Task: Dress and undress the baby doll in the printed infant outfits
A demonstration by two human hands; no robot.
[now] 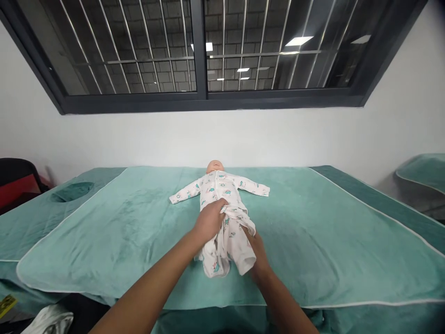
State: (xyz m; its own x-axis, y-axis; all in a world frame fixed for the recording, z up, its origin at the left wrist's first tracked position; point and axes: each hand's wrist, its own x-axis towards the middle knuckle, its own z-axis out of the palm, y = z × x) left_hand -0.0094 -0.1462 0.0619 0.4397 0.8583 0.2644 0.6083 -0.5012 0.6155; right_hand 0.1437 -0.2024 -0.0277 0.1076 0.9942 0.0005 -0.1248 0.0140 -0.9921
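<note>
A baby doll (215,167) lies on its back on a teal towel (313,232), head toward the wall. It wears a white printed sleepsuit (222,190) with the sleeves spread out to both sides. My left hand (209,219) is closed on bunched fabric at the suit's waist. My right hand (256,253) lies partly under the suit's right leg, pinching the cloth there; most of its fingers are hidden by the fabric. The suit's legs (222,255) are rumpled between my hands.
The towel covers a teal massage table (382,199) with a face hole (72,191) at the left. A white wall and barred window stand behind. A red and black chair (17,181) is at far left, another teal table (424,171) at far right, white cloth (52,320) at bottom left.
</note>
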